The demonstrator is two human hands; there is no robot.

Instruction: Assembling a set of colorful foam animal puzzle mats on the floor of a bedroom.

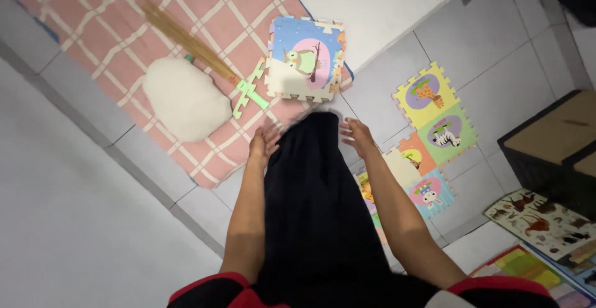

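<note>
My left hand (pixel 264 142) hangs open beside my black skirt (pixel 316 209), over the edge of a pink checked cloth (pixel 205 10). My right hand (pixel 357 134) is open too, fingers spread, on the other side of the skirt above the grey tiled floor (pixel 496 78). Neither hand holds anything. Just ahead of both hands lies a stack of foam puzzle tiles (pixel 305 60) with an owl picture on top. A loose green foam edge piece (pixel 250 91) lies to the left of the stack.
A white cushion (pixel 184 99) and a straw broom (pixel 183 35) rest on the pink cloth. Joined foam animal tiles (pixel 434 122) lie on the floor at right. A dark box (pixel 552 147) and animal picture sheets (pixel 540 221) are at far right.
</note>
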